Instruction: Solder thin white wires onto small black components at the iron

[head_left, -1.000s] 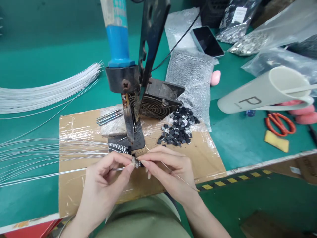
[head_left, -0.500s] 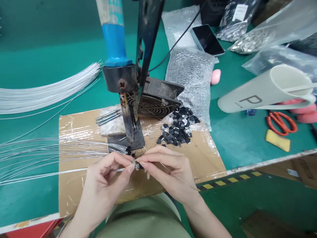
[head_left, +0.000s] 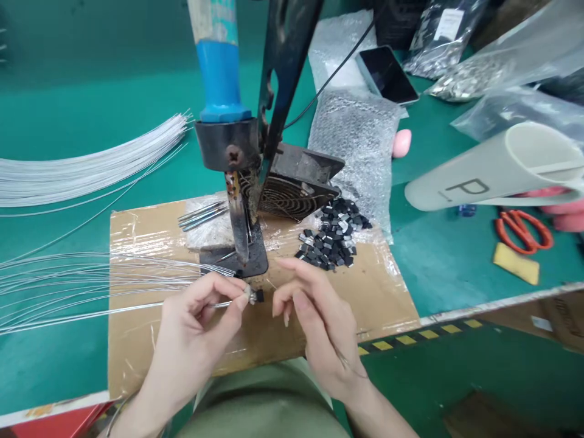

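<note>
My left hand is closed in a pinch on a small metal-and-black connector, just below the black base plate. White wires run to the left from behind that hand. My right hand has its thumb and forefinger apart, to the right of the connector and not touching it. A thin wire lies across its palm and seems held by the curled fingers, which partly hide it. A soldering iron with a blue handle hangs tip down over the base plate.
Black connector pieces are heaped on the cardboard. Behind the iron is a fan. White wires lie at left. To the right are bubble wrap, a phone, a large cup, red scissors and a yellow sponge.
My right hand has let go of the connector, its thumb and forefinger have parted, and it has moved slightly right. My left hand still pinches the connector. The view has shifted a little.
</note>
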A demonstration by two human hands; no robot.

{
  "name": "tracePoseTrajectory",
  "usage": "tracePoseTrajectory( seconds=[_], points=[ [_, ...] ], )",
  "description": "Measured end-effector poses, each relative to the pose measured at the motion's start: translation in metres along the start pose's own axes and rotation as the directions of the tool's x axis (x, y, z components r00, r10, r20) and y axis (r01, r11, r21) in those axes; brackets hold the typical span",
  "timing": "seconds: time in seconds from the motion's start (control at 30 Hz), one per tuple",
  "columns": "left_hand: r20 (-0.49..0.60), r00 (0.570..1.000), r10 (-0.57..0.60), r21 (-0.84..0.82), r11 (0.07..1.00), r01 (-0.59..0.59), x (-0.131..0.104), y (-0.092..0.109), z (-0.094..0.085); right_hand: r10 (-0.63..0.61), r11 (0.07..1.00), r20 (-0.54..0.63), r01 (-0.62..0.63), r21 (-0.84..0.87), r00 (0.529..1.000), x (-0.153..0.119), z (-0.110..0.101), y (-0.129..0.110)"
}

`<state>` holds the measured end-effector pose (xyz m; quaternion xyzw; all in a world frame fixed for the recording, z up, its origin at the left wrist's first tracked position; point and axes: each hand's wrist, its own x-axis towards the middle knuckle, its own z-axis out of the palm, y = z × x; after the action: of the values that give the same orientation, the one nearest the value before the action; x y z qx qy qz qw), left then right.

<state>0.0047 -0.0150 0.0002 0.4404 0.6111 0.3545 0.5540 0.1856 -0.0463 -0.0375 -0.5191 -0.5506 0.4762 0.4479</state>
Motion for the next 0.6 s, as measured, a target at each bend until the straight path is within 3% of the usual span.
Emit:
tracePoseTrajectory(
  seconds=[0.1, 0.23, 0.37, 0.6],
  points=[
    [0.030, 0.998, 0.049, 0.032, 0.998, -0.050, 0.005, -0.005, -0.005, -0.015, 0.999, -0.043, 0.013, -0.053, 0.999, 0.000, 0.001, -0.002],
    [-0.002, 0.997, 0.081, 0.059, 0.995, -0.080, 0.008, -0.006, -0.009, -0.142, 0.976, -0.076, 0.127, -0.174, 0.987, 0.006, 0.001, -0.007],
    [-0.013, 0.995, 0.101, 0.066, 0.993, -0.100, 0.010, -0.002, -0.008, -0.199, 0.971, -0.070, 0.187, -0.149, 0.977, 0.012, 0.004, -0.012],
    [-0.003, 0.991, 0.136, 0.077, 0.988, -0.135, 0.018, 0.001, -0.008, -0.100, 0.994, -0.098, 0.102, 0.026, 0.990, 0.013, 0.011, -0.010]
  ],
)
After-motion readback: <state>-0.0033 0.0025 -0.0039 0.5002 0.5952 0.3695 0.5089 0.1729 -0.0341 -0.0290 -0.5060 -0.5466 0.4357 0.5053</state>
